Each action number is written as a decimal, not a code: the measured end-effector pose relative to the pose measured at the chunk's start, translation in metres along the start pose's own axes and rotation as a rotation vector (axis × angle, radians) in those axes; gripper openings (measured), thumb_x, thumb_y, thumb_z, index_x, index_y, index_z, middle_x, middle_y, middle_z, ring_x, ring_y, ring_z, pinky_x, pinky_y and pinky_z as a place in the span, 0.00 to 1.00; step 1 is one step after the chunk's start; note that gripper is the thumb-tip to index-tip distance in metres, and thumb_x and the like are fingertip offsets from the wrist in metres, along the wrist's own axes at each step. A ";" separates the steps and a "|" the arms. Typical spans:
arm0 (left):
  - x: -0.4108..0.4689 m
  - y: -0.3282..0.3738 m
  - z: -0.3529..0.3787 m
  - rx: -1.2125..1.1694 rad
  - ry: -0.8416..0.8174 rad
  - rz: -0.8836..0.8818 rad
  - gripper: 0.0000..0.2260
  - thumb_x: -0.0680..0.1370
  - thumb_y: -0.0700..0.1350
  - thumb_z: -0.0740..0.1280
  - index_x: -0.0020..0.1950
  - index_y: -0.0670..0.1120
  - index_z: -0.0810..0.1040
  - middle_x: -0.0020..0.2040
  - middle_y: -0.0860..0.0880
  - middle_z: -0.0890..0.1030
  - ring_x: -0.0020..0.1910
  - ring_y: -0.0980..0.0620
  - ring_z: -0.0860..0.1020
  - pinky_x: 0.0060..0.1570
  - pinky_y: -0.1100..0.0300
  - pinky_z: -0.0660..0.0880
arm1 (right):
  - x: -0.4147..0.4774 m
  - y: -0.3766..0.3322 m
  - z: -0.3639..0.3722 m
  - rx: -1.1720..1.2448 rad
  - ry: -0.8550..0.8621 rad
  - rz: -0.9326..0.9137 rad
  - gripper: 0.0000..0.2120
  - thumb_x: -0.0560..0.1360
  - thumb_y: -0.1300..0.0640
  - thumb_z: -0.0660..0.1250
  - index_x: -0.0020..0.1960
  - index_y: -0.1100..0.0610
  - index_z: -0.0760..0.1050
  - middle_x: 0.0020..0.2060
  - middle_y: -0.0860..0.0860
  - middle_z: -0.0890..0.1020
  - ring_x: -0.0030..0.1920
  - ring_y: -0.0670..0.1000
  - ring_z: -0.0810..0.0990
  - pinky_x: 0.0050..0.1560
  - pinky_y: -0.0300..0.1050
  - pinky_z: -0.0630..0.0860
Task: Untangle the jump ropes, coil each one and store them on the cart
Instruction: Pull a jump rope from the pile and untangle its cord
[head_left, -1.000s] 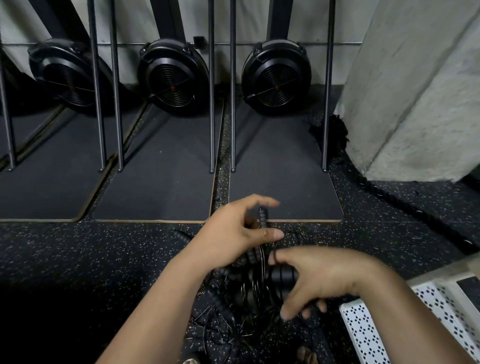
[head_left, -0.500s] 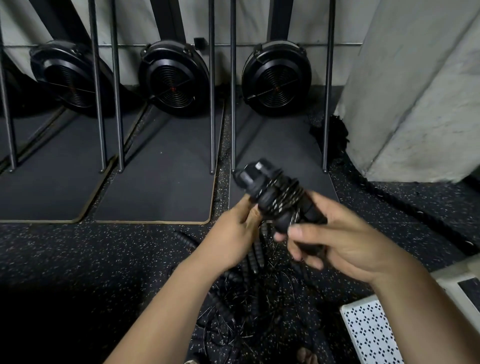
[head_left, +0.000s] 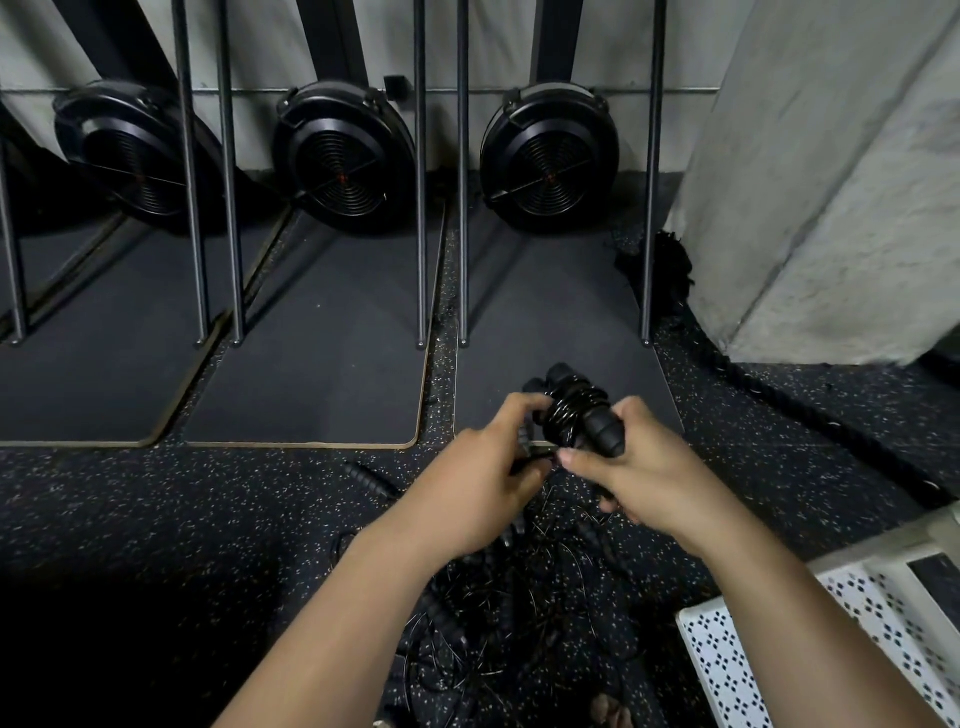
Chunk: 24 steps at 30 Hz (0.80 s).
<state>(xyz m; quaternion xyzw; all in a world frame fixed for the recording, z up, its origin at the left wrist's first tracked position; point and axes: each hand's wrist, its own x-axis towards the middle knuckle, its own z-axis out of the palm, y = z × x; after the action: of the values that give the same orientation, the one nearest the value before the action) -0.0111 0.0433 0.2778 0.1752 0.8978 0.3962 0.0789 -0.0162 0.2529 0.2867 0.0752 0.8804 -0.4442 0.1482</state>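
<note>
I see both hands raised near centre frame, clamped on a black jump rope bundle (head_left: 575, 411), its cord wound tight round ribbed handles. The left hand (head_left: 480, 486), at 9 o'clock of the bundle, curls its fingers (head_left: 519, 411) onto the coils. The right hand (head_left: 647, 475), at 3 o'clock, grips the handle end. At 6 o'clock a tangled heap of thin black ropes (head_left: 519, 603) lies on the speckled rubber floor (head_left: 156, 509). The white perforated metal cart (head_left: 878, 654) sits at 4 o'clock, well apart.
</note>
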 end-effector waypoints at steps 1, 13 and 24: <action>0.000 0.001 0.000 0.004 -0.001 0.005 0.25 0.83 0.46 0.69 0.76 0.60 0.64 0.33 0.53 0.78 0.27 0.55 0.71 0.31 0.61 0.64 | 0.001 0.001 0.001 -0.096 -0.008 -0.009 0.22 0.76 0.44 0.78 0.55 0.49 0.67 0.47 0.49 0.84 0.34 0.51 0.86 0.34 0.49 0.81; -0.007 -0.008 -0.016 -0.325 -0.201 -0.060 0.18 0.76 0.54 0.80 0.64 0.59 0.80 0.31 0.48 0.74 0.29 0.52 0.67 0.31 0.56 0.62 | -0.034 -0.019 0.008 -0.168 -0.967 -0.053 0.31 0.73 0.56 0.83 0.71 0.51 0.73 0.57 0.52 0.87 0.57 0.69 0.85 0.55 0.65 0.82; -0.006 0.018 -0.005 -0.763 0.134 -0.151 0.14 0.86 0.40 0.63 0.48 0.52 0.86 0.39 0.39 0.83 0.40 0.47 0.81 0.44 0.55 0.76 | -0.038 -0.027 -0.002 0.795 -0.748 -0.218 0.21 0.79 0.45 0.74 0.64 0.59 0.79 0.49 0.60 0.84 0.33 0.51 0.79 0.31 0.40 0.70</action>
<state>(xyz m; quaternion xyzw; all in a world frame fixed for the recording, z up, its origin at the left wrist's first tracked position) -0.0023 0.0487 0.2944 0.0405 0.6998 0.7049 0.1084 0.0124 0.2385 0.3205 -0.1290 0.5351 -0.7514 0.3640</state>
